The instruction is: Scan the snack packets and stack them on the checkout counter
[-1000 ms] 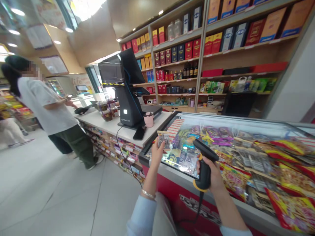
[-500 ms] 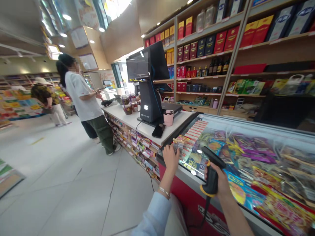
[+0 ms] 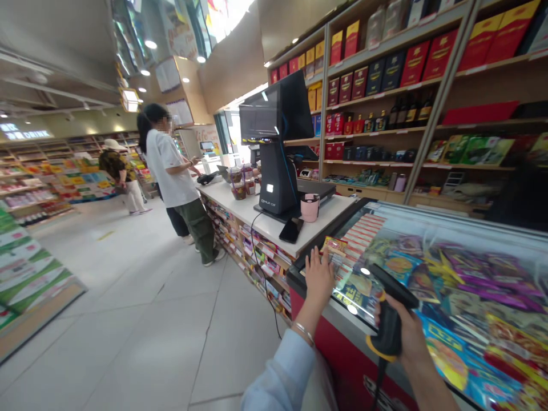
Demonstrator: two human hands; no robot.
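My left hand (image 3: 319,277) is at the near left corner of the glass-topped case (image 3: 471,225), its fingers spread beside a small snack packet (image 3: 335,246). Whether the fingertips touch the packet or the glass is hard to tell. In my right hand (image 3: 409,328) is a black and yellow handheld scanner (image 3: 391,317), held by its grip over the case's front edge. A cable hangs from the bottom of the scanner. Several colourful snack bags (image 3: 447,348) show through the glass, below and right of the scanner.
Beyond the case, a white counter (image 3: 240,212) bears a black register screen (image 3: 278,108), a pink cup (image 3: 309,207), a phone (image 3: 291,230) and plastic tubs (image 3: 238,185). A person in a white shirt (image 3: 166,165) stands at its left. Shelves of boxes (image 3: 383,74) line the back.
The view has swung left, so the scene sits further right. My left hand's fingers have spread and lifted beside the snack packet. My right hand still holds the scanner.
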